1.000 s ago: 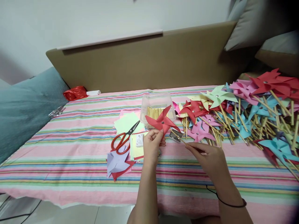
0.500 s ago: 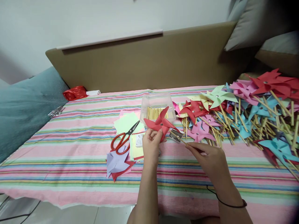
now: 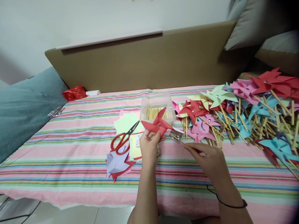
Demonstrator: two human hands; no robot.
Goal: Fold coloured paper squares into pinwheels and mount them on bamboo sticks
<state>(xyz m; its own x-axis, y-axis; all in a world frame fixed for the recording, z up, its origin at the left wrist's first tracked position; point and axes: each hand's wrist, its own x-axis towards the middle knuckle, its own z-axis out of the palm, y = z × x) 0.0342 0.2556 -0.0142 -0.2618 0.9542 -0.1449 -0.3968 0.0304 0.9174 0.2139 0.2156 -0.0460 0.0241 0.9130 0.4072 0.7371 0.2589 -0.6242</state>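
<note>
My left hand (image 3: 150, 143) pinches a red paper pinwheel (image 3: 159, 125) by its lower side, a pin showing at its centre. Between thumb and finger of my right hand (image 3: 207, 158) is a thin wooden stick (image 3: 181, 141), which slants up left to the pinwheel; my left fingers partly hide where they meet. A small box of pins (image 3: 175, 135) lies on the cloth behind the stick. Behind the pinwheel stands a clear plastic box (image 3: 171, 102) holding many short sticks (image 3: 155, 112). Scissors with red handles (image 3: 122, 141) lie left of my left hand.
Finished pinwheels (image 3: 217, 96) are heaped on the right. Green paper sheets (image 3: 126, 122), a small white box (image 3: 137, 140) and a purple paper pinwheel piece (image 3: 118, 161) lie left on the striped cloth (image 3: 70, 149). A red plastic bag (image 3: 75, 93) sits at the back left.
My left hand and the red pinwheel have shifted slightly left and down. My right hand, still pinching the stick, has moved very little to the left.
</note>
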